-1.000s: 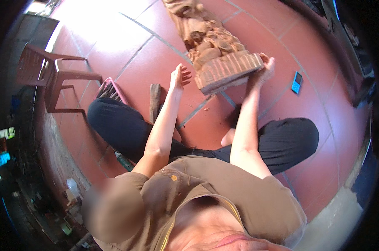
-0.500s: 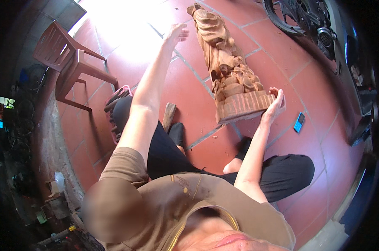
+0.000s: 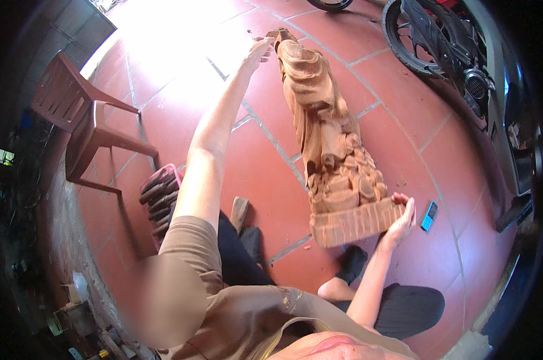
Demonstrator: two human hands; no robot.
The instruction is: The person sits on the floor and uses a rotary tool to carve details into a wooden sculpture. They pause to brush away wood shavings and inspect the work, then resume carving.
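A carved wooden statue (image 3: 319, 114), brown and draped, stretches away from me over the tiled floor, its narrow head at the far end. Its thick, grooved base (image 3: 358, 223) is at the near end. My right hand (image 3: 401, 222) holds the base by its right corner, fingers curved around the edge. At the far end, my left hand (image 3: 258, 53) is beside the statue's head with fingers apart; whether the fingertips touch the wood is hard to tell.
A brown plastic chair (image 3: 91, 117) stands at left, near a pink basket (image 3: 169, 174) of dark-handled tools. A wooden block (image 3: 239, 213) lies by my leg. A blue phone (image 3: 428, 216) is right of the base. A motorbike (image 3: 445, 57) stands at the far right.
The statue appears lower in the view, as do the chair and phone. My left hand has come closer to the statue's head. My right hand has stayed at the base corner.
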